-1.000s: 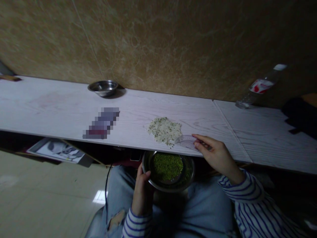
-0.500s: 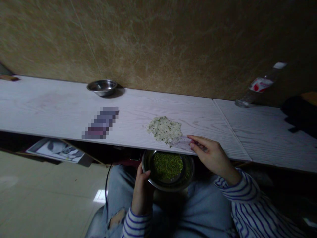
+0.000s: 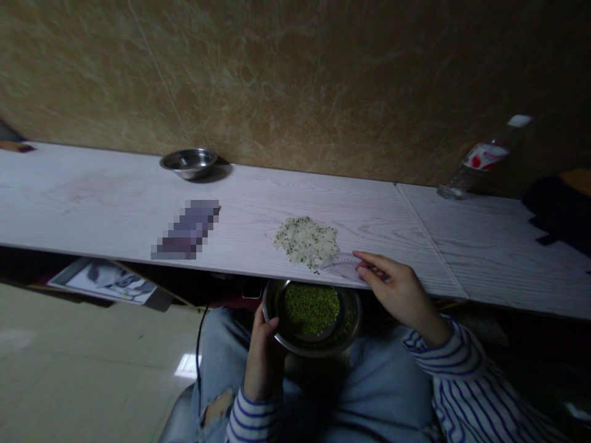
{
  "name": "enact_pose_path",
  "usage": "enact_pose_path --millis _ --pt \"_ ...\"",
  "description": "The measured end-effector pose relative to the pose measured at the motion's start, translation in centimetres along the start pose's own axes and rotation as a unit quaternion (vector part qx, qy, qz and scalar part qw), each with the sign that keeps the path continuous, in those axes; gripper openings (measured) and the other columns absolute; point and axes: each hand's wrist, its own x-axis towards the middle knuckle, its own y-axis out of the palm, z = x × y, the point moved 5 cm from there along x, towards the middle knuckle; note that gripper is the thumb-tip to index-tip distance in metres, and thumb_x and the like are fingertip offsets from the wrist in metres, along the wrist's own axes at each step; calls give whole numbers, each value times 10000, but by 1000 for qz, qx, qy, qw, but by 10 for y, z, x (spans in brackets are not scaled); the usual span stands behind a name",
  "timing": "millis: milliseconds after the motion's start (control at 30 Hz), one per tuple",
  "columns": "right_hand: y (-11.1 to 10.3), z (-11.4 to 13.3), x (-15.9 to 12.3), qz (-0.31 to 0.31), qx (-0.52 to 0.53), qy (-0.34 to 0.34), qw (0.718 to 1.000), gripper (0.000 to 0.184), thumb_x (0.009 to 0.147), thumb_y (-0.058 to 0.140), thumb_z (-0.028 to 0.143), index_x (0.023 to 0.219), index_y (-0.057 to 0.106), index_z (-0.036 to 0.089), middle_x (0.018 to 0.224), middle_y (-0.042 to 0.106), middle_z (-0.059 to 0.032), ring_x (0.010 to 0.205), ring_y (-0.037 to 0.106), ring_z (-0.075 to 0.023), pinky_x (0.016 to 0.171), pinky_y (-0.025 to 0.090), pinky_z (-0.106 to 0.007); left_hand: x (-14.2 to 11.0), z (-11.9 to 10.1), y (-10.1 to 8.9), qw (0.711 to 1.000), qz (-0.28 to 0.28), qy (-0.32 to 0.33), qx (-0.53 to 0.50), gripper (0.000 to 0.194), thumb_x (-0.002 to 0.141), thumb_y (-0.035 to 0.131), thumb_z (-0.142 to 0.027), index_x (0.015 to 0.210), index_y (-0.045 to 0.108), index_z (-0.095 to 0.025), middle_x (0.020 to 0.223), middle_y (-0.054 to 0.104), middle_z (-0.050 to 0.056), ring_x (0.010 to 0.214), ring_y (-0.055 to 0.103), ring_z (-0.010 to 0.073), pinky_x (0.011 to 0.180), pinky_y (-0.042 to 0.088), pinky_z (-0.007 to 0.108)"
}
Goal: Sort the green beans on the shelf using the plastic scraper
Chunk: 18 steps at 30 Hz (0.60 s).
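Note:
A steel bowl with green mung beans in it is gripped at its left rim by my left hand. It sits just under the table's front edge, above my lap. My right hand pinches a clear plastic protractor flat against the tabletop. The protractor's left tip lies at the lower right border of a pile of white rice mixed with green beans. A few beans lie loose beside that tip.
A small steel bowl stands near the wall at the back left. Before it lies a pixelated flat object. A clear bottle and dark cloth are at the right. An open drawer shows under the white table.
My right hand and the protractor have shifted slightly right, away from the pile. The bowl stays held in my left hand, nearly still.

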Motion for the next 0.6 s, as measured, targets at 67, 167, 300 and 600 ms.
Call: enact_pose_path --millis 67,167,300,600 --pt "0 0 2 -7 6 5 1000 298 875 611 260 1120 777 224 1058 795 -77 925 747 -229 845 618 -373 -1 -1 0 1000 -1 4 -2 488 730 726 -324 1212 701 -255 1164 734 66 1171 620 324 995 486 445" --pt "1 2 3 3 9 1 1000 301 876 605 254 1121 777 221 1058 795 -77 925 747 -226 835 618 -361 -1 -1 1 1000 -3 3 -9 459 724 733 -311 1178 711 -251 1139 742 64 1131 641 318 980 496 451" --pt "6 7 5 16 5 -5 1000 311 878 594 244 1131 772 209 1057 795 -77 938 743 -222 864 605 -359 -2 -2 3 1000 2 5 -14 453 730 729 -303 1180 708 -255 1145 742 61 1146 638 318 984 496 456" --pt "1 -3 12 -11 -2 3 1000 315 859 605 264 1118 778 214 1012 802 -71 854 737 -216 800 605 -352 -1 -2 3 1000 2 4 -6 497 719 723 -305 1212 697 -256 1158 737 67 1183 632 338 1007 489 469"
